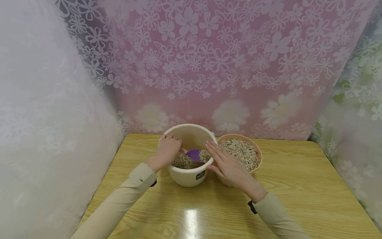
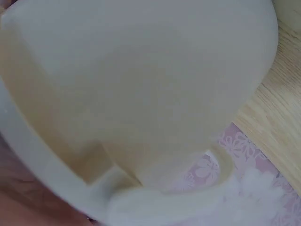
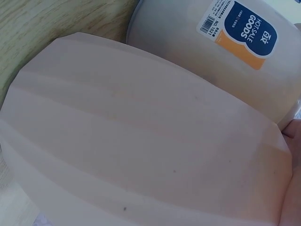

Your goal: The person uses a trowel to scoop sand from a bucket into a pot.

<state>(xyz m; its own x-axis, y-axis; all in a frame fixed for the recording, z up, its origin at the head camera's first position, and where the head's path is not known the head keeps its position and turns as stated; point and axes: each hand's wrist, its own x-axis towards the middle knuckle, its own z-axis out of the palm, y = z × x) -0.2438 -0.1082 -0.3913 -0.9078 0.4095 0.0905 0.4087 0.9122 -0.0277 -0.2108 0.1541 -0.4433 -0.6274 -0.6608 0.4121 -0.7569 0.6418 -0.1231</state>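
In the head view a cream bucket [image 1: 185,177] with a dark label stands on the table, mixed grain [image 1: 182,162] inside it. My left hand [image 1: 167,151] reaches over its left rim and grips a purple scoop [image 1: 193,154] by the handle end. Some grain lies at the scoop's right end, near the bucket's right wall. Across the right rim lies my right hand [image 1: 231,169], fingers straight. Just beyond that hand a peach bowl [image 1: 259,151] full of similar grain sits close against the bucket. The right wrist view shows the bowl's ribbed outer wall [image 3: 141,136].
A wood-grain table [image 1: 298,186] carries both containers near its back edge. Pink flowered cloth [image 1: 191,66] hangs behind it, and pale cloth [image 1: 53,116] hangs on the left. Part of the bucket's handle [image 2: 221,174] sticks out in the left wrist view.
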